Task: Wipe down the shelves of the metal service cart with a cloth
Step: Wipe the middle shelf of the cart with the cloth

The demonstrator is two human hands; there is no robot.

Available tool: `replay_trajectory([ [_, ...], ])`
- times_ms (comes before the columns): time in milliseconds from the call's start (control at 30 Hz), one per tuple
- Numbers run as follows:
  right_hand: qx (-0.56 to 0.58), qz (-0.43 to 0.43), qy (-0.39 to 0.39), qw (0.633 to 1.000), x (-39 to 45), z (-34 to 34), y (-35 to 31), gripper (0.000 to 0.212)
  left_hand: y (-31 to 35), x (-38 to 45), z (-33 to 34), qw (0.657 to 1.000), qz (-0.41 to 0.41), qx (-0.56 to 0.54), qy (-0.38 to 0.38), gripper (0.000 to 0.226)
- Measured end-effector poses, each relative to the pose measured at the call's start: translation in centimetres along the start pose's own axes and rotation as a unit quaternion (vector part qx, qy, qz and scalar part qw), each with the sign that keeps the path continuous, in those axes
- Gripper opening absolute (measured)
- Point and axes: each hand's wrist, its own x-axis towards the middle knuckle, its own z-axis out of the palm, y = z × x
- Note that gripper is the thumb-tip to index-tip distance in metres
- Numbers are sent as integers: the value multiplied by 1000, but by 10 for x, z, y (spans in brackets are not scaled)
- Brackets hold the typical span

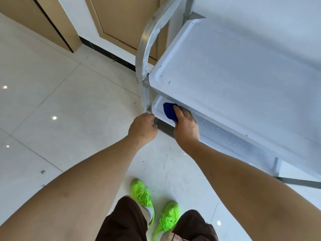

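A service cart (225,70) stands on the right. On its lower shelf (225,136), under the top shelf, the right hand (186,126) presses a cloth (169,111). The left hand (143,127) rests at the cart's near-left corner post (145,94), apparently touching it.

Right hand (186,126) presses the blue cloth (170,111) onto the lower shelf (224,136) (water drops nearby); left hand (142,128) grips the cart's corner.

Bare forearms, dark brown shorts (125,221), neon green laced sneakers (142,195).

Narrow gap above lower shelf (225,134) — top shelf (234,75) overhangs, corner post (145,94) blocks left.
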Motion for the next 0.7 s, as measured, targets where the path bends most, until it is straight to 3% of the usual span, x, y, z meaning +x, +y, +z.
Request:
replay_trajectory([
  [133,-51,-31,16,998,13,45,30,76,-21,17,34,998,40,3,42,30],
  [233,-121,-29,-71,990,23,106,59,65,-47,34,77,991,83,-6,101,35],
  [300,-173,-18,-132,976,21,147,73,77,-63,47,102,986,108,-12,127,40],
  [400,-181,-25,-65,981,23,179,87,75,-74,78,119,971,163,13,171,42],
  [533,-219,-43,-10,975,58,187,92,72,-59,137,120,948,197,28,247,27],
  [700,-202,47,8,978,98,193,89,80,-47,177,138,948,187,-13,257,35],
])
